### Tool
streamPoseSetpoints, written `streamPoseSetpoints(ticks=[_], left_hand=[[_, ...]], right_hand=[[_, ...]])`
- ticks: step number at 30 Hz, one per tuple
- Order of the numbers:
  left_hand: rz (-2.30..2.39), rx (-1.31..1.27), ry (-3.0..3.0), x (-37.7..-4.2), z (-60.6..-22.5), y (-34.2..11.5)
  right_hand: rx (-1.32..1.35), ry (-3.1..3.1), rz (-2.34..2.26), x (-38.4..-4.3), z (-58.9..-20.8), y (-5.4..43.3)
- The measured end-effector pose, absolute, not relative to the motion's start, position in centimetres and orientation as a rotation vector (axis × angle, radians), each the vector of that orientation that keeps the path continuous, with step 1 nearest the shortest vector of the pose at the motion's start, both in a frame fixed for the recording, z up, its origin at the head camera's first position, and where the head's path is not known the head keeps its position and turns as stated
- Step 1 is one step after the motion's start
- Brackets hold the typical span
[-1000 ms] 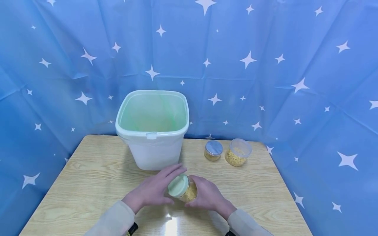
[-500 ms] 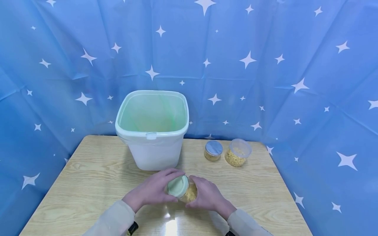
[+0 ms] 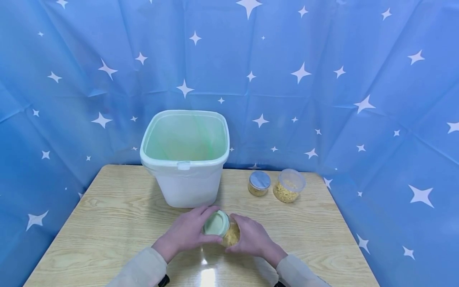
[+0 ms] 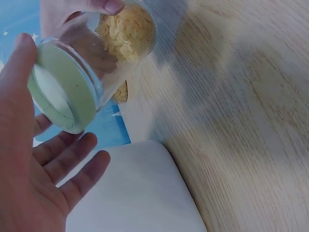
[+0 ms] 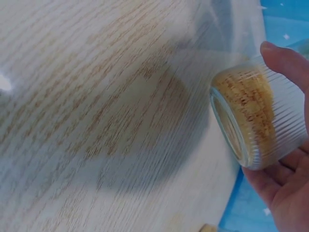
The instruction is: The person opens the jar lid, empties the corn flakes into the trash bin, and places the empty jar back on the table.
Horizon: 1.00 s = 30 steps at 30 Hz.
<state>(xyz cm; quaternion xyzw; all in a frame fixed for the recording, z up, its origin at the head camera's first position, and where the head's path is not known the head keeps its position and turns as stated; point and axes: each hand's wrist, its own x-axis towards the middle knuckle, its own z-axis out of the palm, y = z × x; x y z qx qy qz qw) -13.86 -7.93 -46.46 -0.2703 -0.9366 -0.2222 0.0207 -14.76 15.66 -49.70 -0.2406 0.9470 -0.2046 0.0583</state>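
A ribbed glass jar (image 3: 232, 234), tilted above the table, has pale yellow flakes gathered toward its base. My right hand (image 3: 252, 237) grips the glass body, thumb on one side and fingers on the other, as the right wrist view also shows. On the jar's mouth sits a light green lid (image 4: 72, 87). My left hand (image 3: 190, 229) holds that lid by its rim between thumb and index finger, while its other fingers spread away in the left wrist view. No gap between lid and glass can be made out.
Behind the hands stands a large white bin (image 3: 190, 183) with a pale green inside. At the back right are a small jar with a silver-blue lid (image 3: 259, 180) and a clear tub of yellow flakes (image 3: 285, 193). A blue star-patterned curtain (image 3: 272, 79) borders the wooden table (image 3: 107, 223).
My left hand's fingers have shifted around the green lid, the thumb coming nearer the jar's front. My right hand and the jar stay in almost the same place.
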Motion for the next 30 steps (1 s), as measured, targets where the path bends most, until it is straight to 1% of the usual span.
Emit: streamPoseSetpoints(ticks=[4, 10, 12, 14, 22, 30], left_hand=[[-0.727, -0.865, -2.911, -13.91, -46.38, -8.04], [-0.823, -1.13, -2.868, -14.25, -46.15, -8.63], [-0.818, -1.168, -2.857, -14.36, -46.12, -8.7], [-0.812, -1.138, -2.865, -14.41, -46.1, -8.68], [-0.828, -0.873, -2.936, -14.27, -46.06, -8.21], [-0.826, -0.798, -2.886, -14.41, -46.1, -8.16]], right_hand=[[-0.735, 2.877, -0.617, -14.72, -49.67, 15.7], [-0.727, 2.879, -0.594, -14.72, -49.51, 15.73], [-0.725, 2.875, -0.597, -14.72, -49.52, 15.75], [-0.724, 2.867, -0.61, -14.72, -49.58, 15.76], [-0.72, 2.87, -0.662, -14.69, -49.59, 15.71], [-0.704, 2.889, -0.675, -14.71, -49.6, 15.85]])
